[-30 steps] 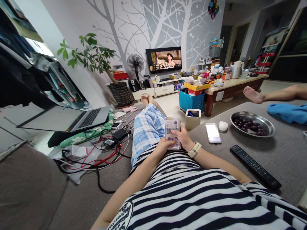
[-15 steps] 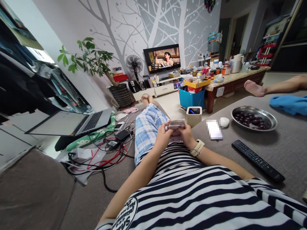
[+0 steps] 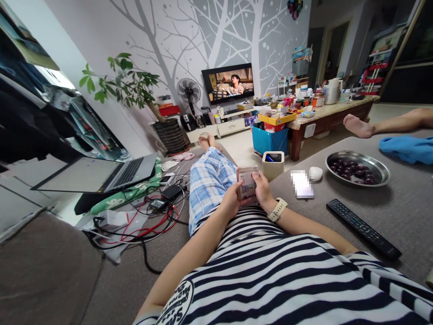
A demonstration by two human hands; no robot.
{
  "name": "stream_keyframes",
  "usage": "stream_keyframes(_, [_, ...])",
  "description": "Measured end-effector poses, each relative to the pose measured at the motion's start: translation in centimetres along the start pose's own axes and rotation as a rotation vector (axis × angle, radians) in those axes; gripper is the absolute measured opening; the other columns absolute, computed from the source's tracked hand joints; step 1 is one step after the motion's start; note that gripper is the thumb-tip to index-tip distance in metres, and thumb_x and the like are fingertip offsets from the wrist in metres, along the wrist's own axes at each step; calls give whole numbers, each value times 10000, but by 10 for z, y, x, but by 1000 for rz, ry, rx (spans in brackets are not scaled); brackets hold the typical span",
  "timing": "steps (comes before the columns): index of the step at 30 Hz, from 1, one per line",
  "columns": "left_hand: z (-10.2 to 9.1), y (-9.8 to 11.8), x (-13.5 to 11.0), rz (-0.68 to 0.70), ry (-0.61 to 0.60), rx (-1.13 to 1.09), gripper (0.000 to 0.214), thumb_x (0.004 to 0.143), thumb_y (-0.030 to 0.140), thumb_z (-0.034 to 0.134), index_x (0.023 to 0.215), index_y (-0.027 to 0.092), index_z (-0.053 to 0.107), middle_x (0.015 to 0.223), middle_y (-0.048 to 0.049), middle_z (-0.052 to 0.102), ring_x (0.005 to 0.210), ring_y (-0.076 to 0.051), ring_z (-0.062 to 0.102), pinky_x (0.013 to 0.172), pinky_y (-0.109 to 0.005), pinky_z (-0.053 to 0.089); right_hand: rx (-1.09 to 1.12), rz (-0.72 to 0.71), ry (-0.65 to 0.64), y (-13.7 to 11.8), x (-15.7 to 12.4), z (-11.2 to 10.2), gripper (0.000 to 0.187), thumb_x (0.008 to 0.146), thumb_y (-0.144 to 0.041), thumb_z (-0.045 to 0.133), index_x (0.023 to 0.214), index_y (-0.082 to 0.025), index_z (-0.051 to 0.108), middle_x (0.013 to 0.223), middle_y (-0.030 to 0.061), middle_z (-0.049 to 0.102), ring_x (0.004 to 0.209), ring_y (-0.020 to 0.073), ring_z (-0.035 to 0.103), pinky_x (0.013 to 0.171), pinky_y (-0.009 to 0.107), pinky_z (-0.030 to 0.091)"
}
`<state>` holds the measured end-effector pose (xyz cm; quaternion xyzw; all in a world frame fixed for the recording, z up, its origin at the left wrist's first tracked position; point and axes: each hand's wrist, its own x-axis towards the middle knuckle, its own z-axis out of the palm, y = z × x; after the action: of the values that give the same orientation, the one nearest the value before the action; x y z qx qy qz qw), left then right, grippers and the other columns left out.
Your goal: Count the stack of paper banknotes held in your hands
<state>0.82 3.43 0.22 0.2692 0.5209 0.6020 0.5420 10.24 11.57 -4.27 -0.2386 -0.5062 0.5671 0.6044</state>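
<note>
A thick stack of banknotes (image 3: 247, 182) is held above my lap, its face with a printed "5" turned toward me. My left hand (image 3: 232, 198) is closed on the stack's left and lower edge, thumb near the front. On the right side, my right hand (image 3: 263, 192) grips the same stack, its thumb pressed on the top note. The fingers behind the notes are hidden. A cream-strapped watch (image 3: 278, 210) sits on my right wrist. Under the hands lie my striped shirt (image 3: 250, 253) and plaid trousers (image 3: 206, 185).
Right on the sofa lie a remote control (image 3: 363, 229), a metal bowl (image 3: 385, 177) of dark round fruit, a white earbud case (image 3: 315, 174) and a blurred-out phone (image 3: 302, 184). A bin (image 3: 273, 168) stands beyond. Left are a laptop (image 3: 130, 174) and tangled cables (image 3: 162, 221). Another person's foot (image 3: 358, 126) rests at right.
The stack has tilted from nearly edge-on to showing its printed face. My left hand has slid lower along its left side, and the right thumb now lies across the front.
</note>
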Motion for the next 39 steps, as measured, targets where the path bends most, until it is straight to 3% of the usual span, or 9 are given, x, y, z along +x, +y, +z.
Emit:
stream_keyframes(6, [-20,2,4,-106,-126,-70,333,882,307,632,1167,163,727,1022,-138,795,885,-265,754,697,-367,622,98,131,-143,5,3,0,434,740,-640,748,819,-215,704,819,32,748,804,235,670,758,354,553])
stream_keyframes(10, [-19,-2,5,-58,-130,-22,323,891,309,646,1163,150,715,1048,-147,790,883,-268,760,682,-370,629,174,214,-154,4,6,0,461,696,-640,781,871,-218,722,829,37,776,817,256,711,759,377,581])
stream_keyframes(14, [-11,-11,12,74,-15,64,342,894,377,691,1168,175,718,1033,-117,794,884,-259,755,639,-337,625,214,213,-121,9,9,0,478,683,-643,779,907,-224,732,885,52,795,910,275,734,818,404,596])
stream_keyframes(19, [-9,-13,17,69,190,-20,271,887,364,727,1085,181,701,886,-63,768,767,-207,739,616,-303,621,175,195,-21,20,8,2,538,679,-723,740,860,-216,749,893,54,794,956,264,718,896,403,576])
stream_keyframes(26, [-8,-7,11,52,262,-171,147,987,267,588,1046,159,671,809,-41,740,625,-137,693,552,-228,579,-51,86,-87,21,2,3,598,764,-784,627,827,-202,750,890,74,777,972,273,676,914,388,546])
stream_keyframes(32, [-2,-6,8,66,270,-161,200,990,328,611,1087,170,684,846,-63,761,726,-184,747,594,-271,618,-281,-81,-21,25,-1,2,619,911,-762,445,842,-205,706,844,85,731,852,253,642,839,383,533])
stream_keyframes(39, [1,-3,2,84,277,-119,207,1015,280,548,1084,151,695,817,-62,752,679,-178,732,570,-266,606,-309,-202,-55,22,-5,3,544,983,-677,450,1027,-207,720,1045,105,753,1024,257,667,957,385,526])
